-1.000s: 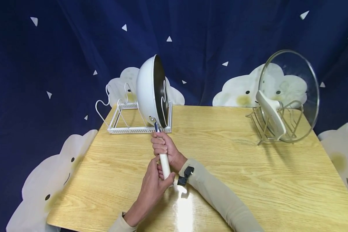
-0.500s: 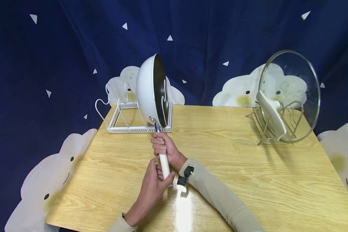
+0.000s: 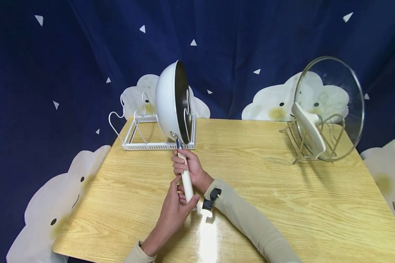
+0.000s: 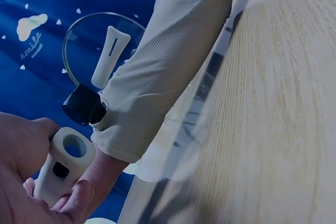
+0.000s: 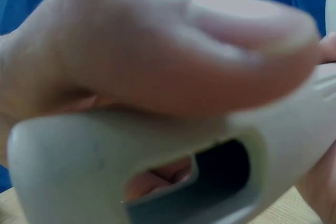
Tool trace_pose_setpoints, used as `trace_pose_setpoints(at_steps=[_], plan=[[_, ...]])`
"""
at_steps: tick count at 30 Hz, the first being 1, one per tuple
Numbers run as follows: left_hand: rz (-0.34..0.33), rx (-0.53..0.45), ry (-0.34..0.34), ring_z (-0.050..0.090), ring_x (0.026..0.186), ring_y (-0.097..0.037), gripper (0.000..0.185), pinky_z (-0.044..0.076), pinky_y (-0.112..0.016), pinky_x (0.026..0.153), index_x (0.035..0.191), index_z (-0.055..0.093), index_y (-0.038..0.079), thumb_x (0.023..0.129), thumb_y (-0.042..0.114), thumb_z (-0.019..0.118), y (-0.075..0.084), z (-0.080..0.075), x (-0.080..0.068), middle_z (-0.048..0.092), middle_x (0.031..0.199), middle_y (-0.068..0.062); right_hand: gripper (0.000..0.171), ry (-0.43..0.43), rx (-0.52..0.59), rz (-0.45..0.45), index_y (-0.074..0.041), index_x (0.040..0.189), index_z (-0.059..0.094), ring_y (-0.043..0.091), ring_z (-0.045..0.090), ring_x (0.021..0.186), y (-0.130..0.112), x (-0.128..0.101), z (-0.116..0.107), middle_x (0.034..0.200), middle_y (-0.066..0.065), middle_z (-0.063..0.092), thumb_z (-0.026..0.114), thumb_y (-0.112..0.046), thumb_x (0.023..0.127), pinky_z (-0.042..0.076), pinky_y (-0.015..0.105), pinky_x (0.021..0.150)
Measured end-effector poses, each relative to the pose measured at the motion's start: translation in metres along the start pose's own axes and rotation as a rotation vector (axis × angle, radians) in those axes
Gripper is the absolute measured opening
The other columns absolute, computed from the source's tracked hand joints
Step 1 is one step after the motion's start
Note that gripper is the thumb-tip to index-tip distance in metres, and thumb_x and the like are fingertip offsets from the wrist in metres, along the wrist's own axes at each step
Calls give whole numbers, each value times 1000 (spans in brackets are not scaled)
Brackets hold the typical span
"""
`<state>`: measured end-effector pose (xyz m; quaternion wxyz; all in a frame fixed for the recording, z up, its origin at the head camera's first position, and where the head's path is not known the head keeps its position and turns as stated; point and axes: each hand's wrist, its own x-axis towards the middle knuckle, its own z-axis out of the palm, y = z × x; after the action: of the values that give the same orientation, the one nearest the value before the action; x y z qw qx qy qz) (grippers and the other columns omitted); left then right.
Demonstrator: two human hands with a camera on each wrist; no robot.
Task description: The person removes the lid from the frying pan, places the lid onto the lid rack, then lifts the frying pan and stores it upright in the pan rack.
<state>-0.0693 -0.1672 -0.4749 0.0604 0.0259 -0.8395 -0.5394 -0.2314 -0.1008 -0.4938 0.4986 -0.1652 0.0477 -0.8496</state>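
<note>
A white wok point(image 3: 166, 98) with a black inside stands on edge in a white wire rack point(image 3: 151, 146). Its pale handle point(image 3: 187, 186) points toward me. Near the metal neck, my right hand point(image 3: 195, 168) holds the handle, fingertips curled over its left side. Lower down, my left hand point(image 3: 172, 210) grips the handle's end, thumb on the right side and fingers behind. In the left wrist view, the holed handle end point(image 4: 50, 187) sits between thumb and fingers. A large blurred thumb point(image 5: 173, 51) lies along the slotted handle in the right wrist view.
On the right, a glass lid point(image 3: 343, 84) with a white handle point(image 3: 307, 126) stands upright in a small wire rack point(image 3: 299, 155). The wooden table point(image 3: 250, 175) ends at a dark blue curtain point(image 3: 217, 33) with cloud shapes.
My right fingertips have eased slightly to the left, so more of the upper handle shows. The wok, rack, left hand and lid keep their places.
</note>
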Motion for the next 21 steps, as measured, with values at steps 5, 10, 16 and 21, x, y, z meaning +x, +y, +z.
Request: trace_pose_setpoints(at_steps=[5,10,16,21], plan=[[-22,-24,-20,62,80,-12,81,58,-23,70,152,31,-1,92,24,78,1,0,2,56,105,-14,32,72,-100,-28,-12,100,52,6,51,52,-3,-6,1,68,-6,47,25,-26,108,46,19,49],[-50,-90,-41,65,81,-15,78,59,-25,71,152,31,-1,93,23,77,1,1,4,56,109,-16,31,199,-253,-36,-11,116,54,13,64,77,-10,-17,1,90,1,64,31,-28,106,55,24,67],[-92,-82,-44,67,93,-19,77,60,-27,78,153,31,3,95,27,75,1,-5,7,53,121,-16,40,251,-446,-15,-9,141,41,33,56,131,-30,-40,2,148,23,52,34,-29,107,44,49,112],[-74,42,-22,63,114,-26,78,56,-39,93,154,32,11,95,41,72,1,-21,10,51,136,-13,57,332,-722,-9,-1,157,27,45,35,146,-51,-65,16,162,28,28,37,-27,108,35,56,117]])
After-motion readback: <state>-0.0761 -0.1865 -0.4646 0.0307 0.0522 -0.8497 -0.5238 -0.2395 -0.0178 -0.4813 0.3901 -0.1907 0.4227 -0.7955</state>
